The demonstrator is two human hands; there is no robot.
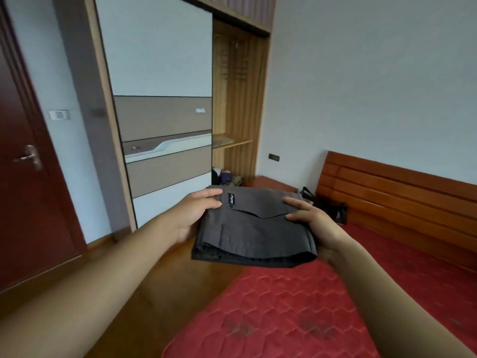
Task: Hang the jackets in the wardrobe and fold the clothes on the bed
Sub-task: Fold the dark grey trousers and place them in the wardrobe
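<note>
Holding the folded grey trousers (254,228) in the air over the near left edge of the bed (284,319), the left hand (196,215) and right hand (312,223) each grip one side. If either grip eases, the stacked layers at the front could likely sag or slide apart. That would undo the fold before the trousers reach the bed or the wardrobe (240,112).

body | left grip (192,215), right grip (318,224) bare | forearms (108,267) bare (both)

The label (230,199) on the folded grey garment (254,228) is unreadable, and clutter (225,177) low in the wardrobe (233,99) is blurred.
</note>
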